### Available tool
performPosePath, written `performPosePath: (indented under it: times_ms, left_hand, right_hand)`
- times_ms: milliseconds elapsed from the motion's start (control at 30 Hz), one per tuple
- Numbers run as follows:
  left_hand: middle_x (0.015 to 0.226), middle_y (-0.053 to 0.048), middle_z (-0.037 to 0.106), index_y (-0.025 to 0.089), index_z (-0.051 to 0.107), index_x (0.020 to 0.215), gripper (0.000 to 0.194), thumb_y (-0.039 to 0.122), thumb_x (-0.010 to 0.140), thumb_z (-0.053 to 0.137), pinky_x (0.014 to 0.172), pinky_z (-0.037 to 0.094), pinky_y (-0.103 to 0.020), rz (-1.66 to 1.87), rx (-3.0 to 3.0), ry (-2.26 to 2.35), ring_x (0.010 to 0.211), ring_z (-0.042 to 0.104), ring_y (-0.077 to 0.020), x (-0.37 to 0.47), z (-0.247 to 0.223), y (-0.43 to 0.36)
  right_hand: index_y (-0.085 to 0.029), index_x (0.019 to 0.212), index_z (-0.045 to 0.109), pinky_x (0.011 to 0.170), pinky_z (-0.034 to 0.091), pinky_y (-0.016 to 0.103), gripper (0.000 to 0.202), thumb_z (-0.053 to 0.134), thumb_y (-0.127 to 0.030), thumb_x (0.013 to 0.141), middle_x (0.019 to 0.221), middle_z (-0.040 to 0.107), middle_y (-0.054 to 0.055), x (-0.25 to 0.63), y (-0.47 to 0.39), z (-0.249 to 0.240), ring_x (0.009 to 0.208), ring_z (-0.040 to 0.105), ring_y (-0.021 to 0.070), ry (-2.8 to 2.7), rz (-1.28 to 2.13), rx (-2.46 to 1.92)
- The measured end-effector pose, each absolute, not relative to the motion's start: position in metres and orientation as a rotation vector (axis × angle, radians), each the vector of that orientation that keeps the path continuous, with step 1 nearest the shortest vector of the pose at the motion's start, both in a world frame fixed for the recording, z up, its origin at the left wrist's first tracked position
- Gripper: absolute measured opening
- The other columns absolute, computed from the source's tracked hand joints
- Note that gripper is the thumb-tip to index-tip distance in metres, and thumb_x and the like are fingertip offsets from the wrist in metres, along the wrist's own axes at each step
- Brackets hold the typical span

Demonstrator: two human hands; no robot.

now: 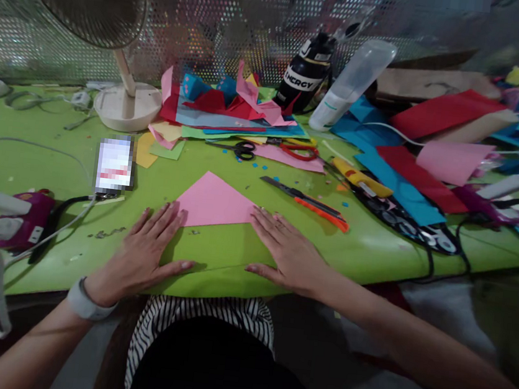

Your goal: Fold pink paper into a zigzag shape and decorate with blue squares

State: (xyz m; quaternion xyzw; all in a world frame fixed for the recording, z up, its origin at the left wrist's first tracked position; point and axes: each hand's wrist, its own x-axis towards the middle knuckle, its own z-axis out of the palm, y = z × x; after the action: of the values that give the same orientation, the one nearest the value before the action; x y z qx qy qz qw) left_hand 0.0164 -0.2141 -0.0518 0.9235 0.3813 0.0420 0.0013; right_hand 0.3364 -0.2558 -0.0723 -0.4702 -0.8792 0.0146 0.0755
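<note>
Both hands lie on the green tabletop (219,255) with the palms down, and the grip of each one is open: the fingers are extended and do not close around anything. Between them is the pink paper (214,205), flat on the tabletop, in the shape of a triangle, with one corner pointing away from the person. The fingertips of the left hand (142,259) touch its left corner, and the fingertips of the right hand (287,254) touch its right corner. The long edge of the paper faces the person, and both thumbs rest on the tabletop nearer to the body, well apart from each other. A pale watch band (88,301) is around the left wrist.

Just beyond the right hand, a utility knife (309,205) with an orange handle lies at a slant. Beyond the pink paper are the black scissors (244,150) and the red-handled scissors (299,153), near a pile of coloured papers (230,119). To the left of the paper there is a phone (114,165), whose screen is blurred, and behind it stands a fan (129,108). Farther back, a black bottle (303,78) and a clear bottle (352,86) are side by side, both appearing tilted. On the right side lies a dark patterned pouch (444,240), partly under a blue strip (396,185).
</note>
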Motion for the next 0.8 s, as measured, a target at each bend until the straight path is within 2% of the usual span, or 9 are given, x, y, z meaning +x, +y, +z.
performPosePath:
  times_ms: [167,333,467,567,667,800]
  left_hand:
    - [0.161,-0.013,0.019,0.017,0.007,0.156,0.092,0.073,0.088,0.033,0.12,0.015,-0.046,0.118,2.904,1.228,0.148,0.018,-0.0277,0.005,-0.056,-0.216]
    - [0.161,-0.011,0.017,0.019,0.007,0.156,0.092,0.074,0.087,0.035,0.12,0.016,-0.046,0.128,2.917,1.231,0.148,0.019,-0.028,0.004,-0.056,-0.215]
    - [0.161,-0.009,0.019,0.025,0.009,0.156,0.089,0.074,0.087,0.036,0.119,0.017,-0.048,0.116,2.926,1.23,0.148,0.018,-0.0289,0.006,-0.055,-0.217]
    - [0.159,-0.009,0.025,0.028,0.015,0.155,0.087,0.076,0.085,0.035,0.119,0.014,-0.054,0.182,2.929,1.287,0.146,0.024,-0.0317,0.014,-0.052,-0.218]
    - [0.155,-0.011,0.034,0.025,0.016,0.155,0.087,0.075,0.086,0.032,0.119,0.007,-0.057,0.266,2.948,1.299,0.145,0.027,-0.0321,0.031,-0.051,-0.218]
    - [0.157,-0.013,0.03,0.019,0.003,0.156,0.095,0.076,0.085,0.033,0.12,0.011,-0.052,0.29,2.975,1.241,0.146,0.022,-0.0298,0.053,-0.056,-0.218]
  right_hand:
    - [-0.015,0.154,-0.009,0.115,0.023,0.057,0.093,0.031,-0.07,0.091,0.156,0.027,0.016,0.346,-0.264,-0.075,0.143,0.03,0.0313,-2.599,-0.017,-1.525]
    - [-0.018,0.155,-0.006,0.115,0.025,0.055,0.088,0.03,-0.068,0.093,0.157,0.028,0.013,0.351,-0.265,-0.074,0.144,0.029,0.0287,-2.592,0.01,-1.548]
    - [-0.016,0.156,0.011,0.115,0.029,0.052,0.08,0.03,-0.065,0.095,0.155,0.033,0.013,0.355,-0.264,-0.072,0.143,0.031,0.0273,-2.577,0.045,-1.557]
    - [-0.015,0.15,0.034,0.115,0.031,0.052,0.072,0.032,-0.062,0.095,0.15,0.043,0.014,0.355,-0.257,-0.065,0.14,0.038,0.0283,-2.517,0.071,-1.55]
    - [-0.015,0.133,0.056,0.111,0.036,0.05,0.056,0.036,-0.053,0.098,0.137,0.057,0.014,0.346,-0.241,-0.054,0.13,0.049,0.0287,-2.42,0.041,-1.506]
    - [-0.015,0.111,0.065,0.095,0.047,0.043,0.039,0.042,-0.045,0.098,0.112,0.067,0.012,0.32,-0.213,-0.043,0.106,0.059,0.0253,-2.387,0.118,-1.425]
